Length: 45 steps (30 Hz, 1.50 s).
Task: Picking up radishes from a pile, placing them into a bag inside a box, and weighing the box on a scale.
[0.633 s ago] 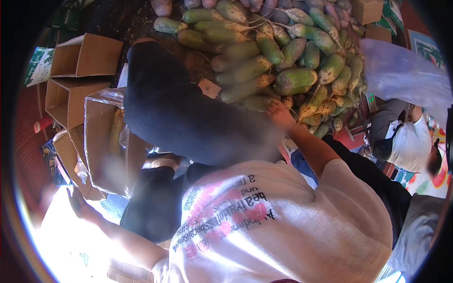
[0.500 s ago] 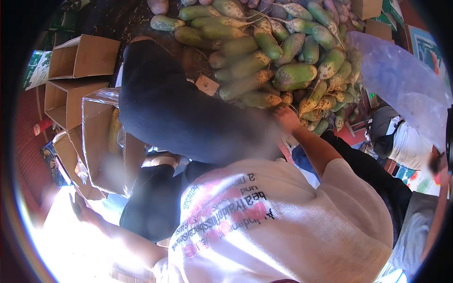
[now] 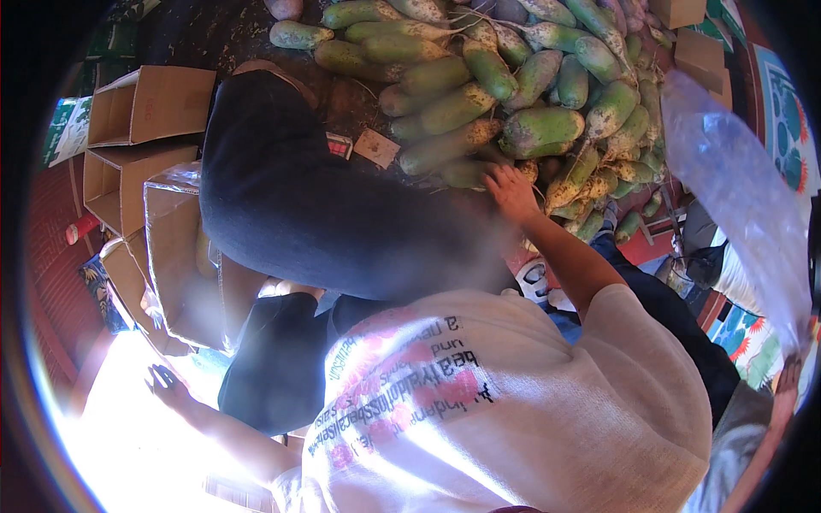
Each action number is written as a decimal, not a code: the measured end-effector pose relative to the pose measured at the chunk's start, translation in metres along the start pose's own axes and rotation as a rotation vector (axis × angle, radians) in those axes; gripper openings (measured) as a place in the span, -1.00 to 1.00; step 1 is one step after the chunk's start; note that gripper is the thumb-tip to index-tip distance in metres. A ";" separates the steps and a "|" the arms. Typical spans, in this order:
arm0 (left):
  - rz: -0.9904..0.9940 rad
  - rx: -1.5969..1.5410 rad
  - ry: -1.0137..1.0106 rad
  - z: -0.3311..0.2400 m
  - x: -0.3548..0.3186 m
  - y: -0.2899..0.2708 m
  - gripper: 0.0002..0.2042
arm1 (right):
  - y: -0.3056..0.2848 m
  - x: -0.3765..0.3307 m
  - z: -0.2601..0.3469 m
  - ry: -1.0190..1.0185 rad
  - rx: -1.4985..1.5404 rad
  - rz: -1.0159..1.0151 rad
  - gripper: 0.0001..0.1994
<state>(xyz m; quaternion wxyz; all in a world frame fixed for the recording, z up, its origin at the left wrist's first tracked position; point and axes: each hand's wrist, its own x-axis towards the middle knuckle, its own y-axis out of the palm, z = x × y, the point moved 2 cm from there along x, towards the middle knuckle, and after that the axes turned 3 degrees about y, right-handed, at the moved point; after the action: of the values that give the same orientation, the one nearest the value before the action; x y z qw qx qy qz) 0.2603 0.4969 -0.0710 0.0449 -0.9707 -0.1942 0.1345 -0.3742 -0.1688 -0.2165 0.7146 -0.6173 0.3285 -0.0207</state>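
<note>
Radishes (image 3: 513,94): heaped green-and-white on the dark ground, top of view.
Right hand (image 3: 511,192): fingers spread, resting on a radish at the heap's near edge, grasping nothing.
Left hand (image 3: 167,386): open, empty, in glare beside cardboard boxes (image 3: 145,111).

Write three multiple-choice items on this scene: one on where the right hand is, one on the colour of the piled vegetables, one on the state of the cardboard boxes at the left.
1. Where is the right hand?
A. at the near edge of the vegetable pile
B. inside a box
C. on the plastic bag

2. What colour are most of the piled vegetables?
A. red
B. green
C. blue

3. In what state are the cardboard boxes?
A. taped shut
B. flattened
C. open at the top

Key: 1 A, its fingers touch the nearest vegetables; 2 B, green skins with pale, dirty ends; 3 C, flaps stand apart, showing the insides.
</note>
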 end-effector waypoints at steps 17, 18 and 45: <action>0.216 1.051 0.516 0.009 0.018 0.003 -0.72 | -0.090 0.026 -0.002 0.074 0.200 -0.345 -0.26; 0.215 1.048 0.515 0.008 0.015 0.004 -0.72 | -0.089 0.023 -0.010 0.073 0.197 -0.347 -0.26; 0.320 1.103 1.014 0.004 0.012 -0.012 -0.68 | -0.083 0.086 -0.005 0.358 -0.097 -0.175 -0.30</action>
<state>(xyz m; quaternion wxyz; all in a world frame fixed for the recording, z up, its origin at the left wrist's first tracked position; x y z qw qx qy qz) 0.2651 0.5131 -0.0761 0.5866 -0.7668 0.0885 -0.2450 -0.2784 -0.2306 -0.1808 0.6095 -0.6638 0.3959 -0.1763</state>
